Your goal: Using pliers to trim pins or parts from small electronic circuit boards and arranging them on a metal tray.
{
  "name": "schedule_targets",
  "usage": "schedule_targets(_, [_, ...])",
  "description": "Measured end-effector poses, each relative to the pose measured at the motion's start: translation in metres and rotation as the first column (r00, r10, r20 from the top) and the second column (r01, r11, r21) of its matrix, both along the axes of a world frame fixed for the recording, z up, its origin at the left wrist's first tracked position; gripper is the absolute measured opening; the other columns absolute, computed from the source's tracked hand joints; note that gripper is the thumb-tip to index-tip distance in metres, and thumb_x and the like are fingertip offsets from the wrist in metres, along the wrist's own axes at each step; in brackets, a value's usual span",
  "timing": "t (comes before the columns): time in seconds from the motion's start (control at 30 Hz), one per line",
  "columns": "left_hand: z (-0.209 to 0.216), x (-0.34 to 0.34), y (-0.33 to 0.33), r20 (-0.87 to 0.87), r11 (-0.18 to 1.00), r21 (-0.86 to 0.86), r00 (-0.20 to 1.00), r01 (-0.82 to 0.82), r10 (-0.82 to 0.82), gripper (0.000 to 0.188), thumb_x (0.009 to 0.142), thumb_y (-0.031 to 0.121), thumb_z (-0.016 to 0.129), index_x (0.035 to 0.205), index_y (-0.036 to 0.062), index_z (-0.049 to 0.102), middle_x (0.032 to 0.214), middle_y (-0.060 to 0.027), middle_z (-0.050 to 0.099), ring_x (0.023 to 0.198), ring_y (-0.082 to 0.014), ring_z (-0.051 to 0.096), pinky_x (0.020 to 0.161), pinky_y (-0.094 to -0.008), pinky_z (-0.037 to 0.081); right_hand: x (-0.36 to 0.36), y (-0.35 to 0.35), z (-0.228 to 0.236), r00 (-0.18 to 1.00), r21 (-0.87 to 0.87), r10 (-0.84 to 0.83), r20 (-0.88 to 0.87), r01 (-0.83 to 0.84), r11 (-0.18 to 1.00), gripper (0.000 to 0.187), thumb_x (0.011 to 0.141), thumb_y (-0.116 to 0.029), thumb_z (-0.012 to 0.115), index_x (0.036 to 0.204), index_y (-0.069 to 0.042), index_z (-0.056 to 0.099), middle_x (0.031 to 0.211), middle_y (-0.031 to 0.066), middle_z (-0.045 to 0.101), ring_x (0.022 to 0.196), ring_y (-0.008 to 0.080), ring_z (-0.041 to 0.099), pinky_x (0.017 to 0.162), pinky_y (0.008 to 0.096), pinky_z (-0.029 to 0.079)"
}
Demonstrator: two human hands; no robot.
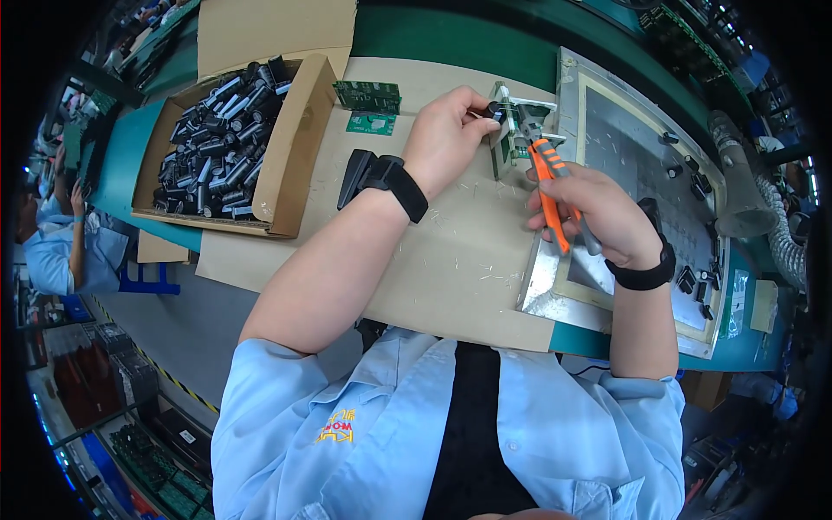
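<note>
My left hand pinches a small black cylindrical capacitor against the near-left face of an upright circuit board. On the board's other side, my right hand grips orange-and-grey cutting pliers. The pliers' jaws are up against the board's right face; what lies between them is too small to make out. Another green circuit board stands upright behind my left hand, with a small green board flat at its foot.
An open cardboard box full of black capacitors is at the left. Right, a metal-framed panel carries several loose capacitors. Wire clippings litter the brown cardboard sheet. A ribbed grey hose hangs far right; another person works far left.
</note>
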State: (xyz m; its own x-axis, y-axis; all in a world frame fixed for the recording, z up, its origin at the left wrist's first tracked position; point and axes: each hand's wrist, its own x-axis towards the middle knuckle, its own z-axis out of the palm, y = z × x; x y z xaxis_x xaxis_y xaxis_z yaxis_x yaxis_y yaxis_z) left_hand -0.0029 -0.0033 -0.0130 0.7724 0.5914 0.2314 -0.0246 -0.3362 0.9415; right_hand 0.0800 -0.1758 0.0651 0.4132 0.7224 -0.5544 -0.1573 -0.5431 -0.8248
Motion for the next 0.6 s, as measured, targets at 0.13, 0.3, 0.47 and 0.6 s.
schedule_targets(0.13, [0.0, 0.0, 0.0, -0.009, 1.0, 0.013, 1.0, -0.002, 0.002, 0.014, 0.079, 0.003, 0.061, 0.091, -0.0018, 0.058, 0.081, -0.0105, 0.064, 0.074, -0.0157, 0.061, 0.068, -0.0269, 0.049, 0.002, 0.002, -0.004, 1.0, 0.005, 0.013, -0.029, -0.012, 1.0, 0.036, 0.086, -0.021, 0.052, 0.113, 0.004, 0.049, 0.086, 0.0101, 0.061, 0.074, 0.0177, 0.065, 0.06, 0.0231, 0.052])
schedule_targets(0.3, [-0.004, 0.001, 0.001, 0.02, 1.0, -0.01, 1.0, 0.003, -0.003, 0.014, 0.079, 0.003, 0.061, 0.091, -0.0022, 0.057, 0.08, -0.011, 0.063, 0.073, -0.016, 0.061, 0.068, -0.027, 0.049, -0.003, 0.005, -0.004, 0.999, -0.009, 0.033, -0.006, -0.033, 0.999, 0.036, 0.086, -0.02, 0.052, 0.111, 0.004, 0.048, 0.087, 0.0106, 0.061, 0.074, 0.0183, 0.064, 0.062, 0.0245, 0.053])
schedule_targets(0.47, [-0.002, 0.0, 0.0, 0.018, 1.0, 0.002, 1.0, -0.003, 0.003, 0.015, 0.079, 0.003, 0.062, 0.092, -0.0026, 0.057, 0.079, -0.0113, 0.063, 0.072, -0.0163, 0.061, 0.067, -0.0273, 0.049, -0.001, 0.009, -0.006, 1.0, 0.013, 0.003, 0.015, -0.003, 1.0, 0.027, 0.086, -0.021, 0.053, 0.099, 0.002, 0.051, 0.081, 0.0092, 0.061, 0.067, 0.0161, 0.063, 0.058, 0.0239, 0.051])
schedule_targets(0.6, [-0.002, 0.001, 0.0, 0.018, 1.0, 0.016, 1.0, -0.011, 0.011, 0.015, 0.079, 0.004, 0.063, 0.091, -0.0026, 0.057, 0.079, -0.0114, 0.063, 0.071, -0.0164, 0.061, 0.066, -0.0275, 0.049, 0.003, 0.012, -0.008, 0.996, -0.002, 0.05, 0.07, -0.05, 0.999, 0.022, 0.086, -0.022, 0.054, 0.089, -0.001, 0.051, 0.075, 0.0068, 0.059, 0.06, 0.0129, 0.059, 0.053, 0.0229, 0.049])
